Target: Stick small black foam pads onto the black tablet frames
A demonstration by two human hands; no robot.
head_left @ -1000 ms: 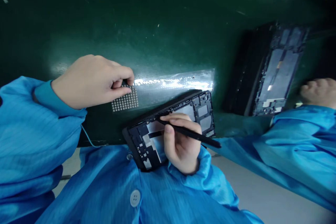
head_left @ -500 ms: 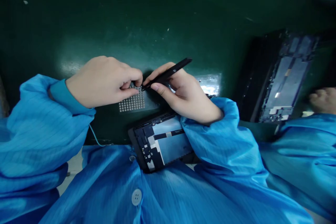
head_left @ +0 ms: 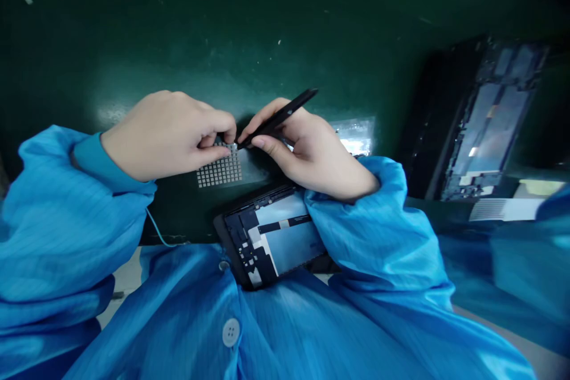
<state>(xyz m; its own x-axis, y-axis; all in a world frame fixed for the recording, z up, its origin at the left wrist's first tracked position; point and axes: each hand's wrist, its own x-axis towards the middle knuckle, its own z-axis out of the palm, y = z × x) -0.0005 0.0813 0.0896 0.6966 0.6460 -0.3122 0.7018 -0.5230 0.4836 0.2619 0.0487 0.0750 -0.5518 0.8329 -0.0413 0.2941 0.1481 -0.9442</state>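
My left hand (head_left: 164, 133) is closed, thumb and forefinger pinching the upper edge of a clear sheet with rows of small grey square pads (head_left: 219, 172). In my right hand (head_left: 307, 151) a pair of black tweezers (head_left: 280, 117) is held like a pen. Their tip meets the sheet's top right corner, beside my left fingertips. Below the hands, close to my body, an opened phone-like device (head_left: 271, 237) lies tilted, its inner side up. My right sleeve covers its right end.
A clear shiny plastic bag (head_left: 356, 133) lies behind my right wrist. To the right stands a dark row of similar devices (head_left: 485, 124). Near it are a white striped piece (head_left: 503, 209) and a co-worker's blue sleeve (head_left: 529, 273). The green table (head_left: 200, 24) stretches beyond my hands.
The co-worker's hand at the right has gone out of view, uncovering the white striped piece. My hands keep the same grip at the pad sheet; the whole view has shifted slightly.
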